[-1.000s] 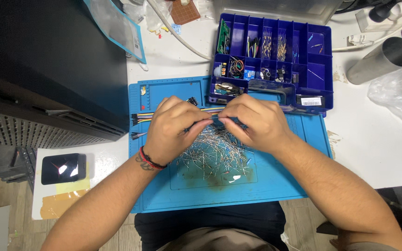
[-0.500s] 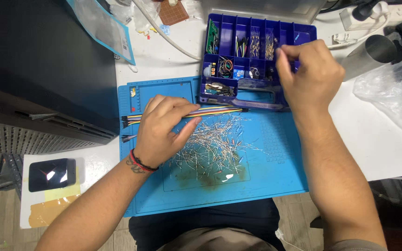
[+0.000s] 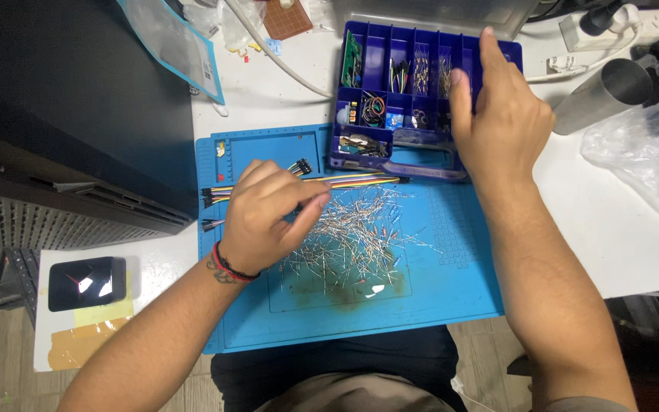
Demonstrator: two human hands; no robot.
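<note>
Resistors (image 3: 356, 240) piled mid-frame on blue mat (image 3: 459, 305); left hand (image 3: 265, 217) stays pinching some, right hand (image 3: 501, 114) has moved up to organizer (image 3: 421, 84), fingers loosely spread, empty.

parts box (image 3: 390, 61) behind mat (image 3: 451, 297); wire leads (image 3: 360, 236) on mat; jumper wires (image 3: 345, 181) between box and leads

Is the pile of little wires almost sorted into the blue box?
Not nearly. Several compartments of the blue box hold parts. The right hand hovers over it; the left hand rests on the pile of little wires, mostly unsorted on the blue mat.
</note>
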